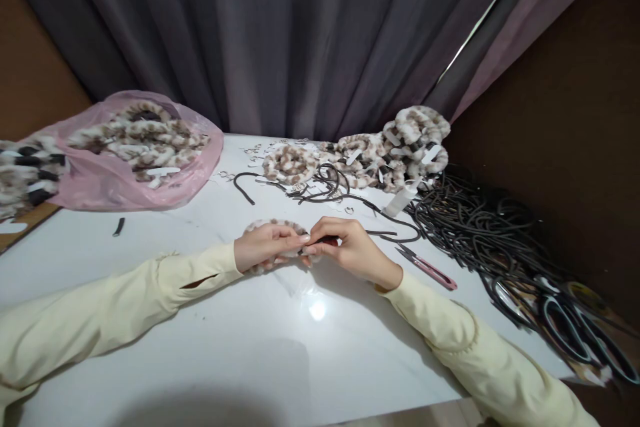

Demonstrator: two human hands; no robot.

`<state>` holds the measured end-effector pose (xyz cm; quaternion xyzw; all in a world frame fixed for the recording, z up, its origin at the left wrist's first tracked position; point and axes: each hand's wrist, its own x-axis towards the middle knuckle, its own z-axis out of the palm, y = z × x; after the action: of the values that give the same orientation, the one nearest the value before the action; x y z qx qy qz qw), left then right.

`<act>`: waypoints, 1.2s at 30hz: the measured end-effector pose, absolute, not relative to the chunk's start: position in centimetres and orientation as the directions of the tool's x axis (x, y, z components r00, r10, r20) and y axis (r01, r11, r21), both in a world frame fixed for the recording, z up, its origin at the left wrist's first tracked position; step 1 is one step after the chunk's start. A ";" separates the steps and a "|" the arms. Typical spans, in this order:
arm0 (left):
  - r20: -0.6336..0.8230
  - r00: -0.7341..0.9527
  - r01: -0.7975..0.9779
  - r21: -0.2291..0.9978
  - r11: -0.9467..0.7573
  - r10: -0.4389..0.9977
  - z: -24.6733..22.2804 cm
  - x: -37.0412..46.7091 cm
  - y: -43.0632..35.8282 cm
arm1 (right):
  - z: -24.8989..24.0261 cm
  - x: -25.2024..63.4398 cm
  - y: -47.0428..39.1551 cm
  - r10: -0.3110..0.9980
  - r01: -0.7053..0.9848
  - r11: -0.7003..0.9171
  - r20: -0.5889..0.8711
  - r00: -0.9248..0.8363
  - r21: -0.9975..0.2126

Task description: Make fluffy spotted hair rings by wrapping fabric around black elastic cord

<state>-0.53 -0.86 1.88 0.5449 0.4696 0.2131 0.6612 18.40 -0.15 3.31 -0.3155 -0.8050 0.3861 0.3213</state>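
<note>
At the middle of the white table, my left hand (pixel 267 247) is closed on a fluffy white and brown ring (pixel 260 268), which shows behind and below its fingers. My right hand (pixel 347 247) meets it fingertip to fingertip at the ring's right side. Its thumb and forefinger are pinched together, and a small dark red and black item (pixel 329 241) shows inside the curl of its fingers. Exactly what sits between the fingertips is too small to make out.
A pink bag (pixel 200 173) of fluffy rings lies at the back left. Behind my hands are another fluffy ring (pixel 290 165), a white bottle (pixel 401 199) and metal rings. To the right lie pink snips (pixel 433 271), black cords (pixel 465 213) and large scissors (pixel 565 330).
</note>
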 end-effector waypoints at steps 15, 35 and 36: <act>-0.080 0.473 0.149 0.989 0.010 0.877 0.9 -0.3 -1.6 | 3.8 18.5 -0.3 0.766 0.332 0.533 0.277 -0.580 -0.779; 0.098 0.437 0.300 0.921 -0.247 0.894 0.7 -0.7 -2.2 | 3.0 19.7 0.9 0.393 0.357 0.918 0.494 -0.775 -0.171; 0.116 0.438 0.298 0.917 -0.266 0.892 0.6 -0.7 -2.2 | 2.9 19.6 0.9 0.392 0.351 0.919 0.494 -0.776 -0.178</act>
<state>-0.69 -2.23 0.62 0.7220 0.4120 0.3339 0.4443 19.65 0.91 2.92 -0.1971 -0.9417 0.0378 0.2701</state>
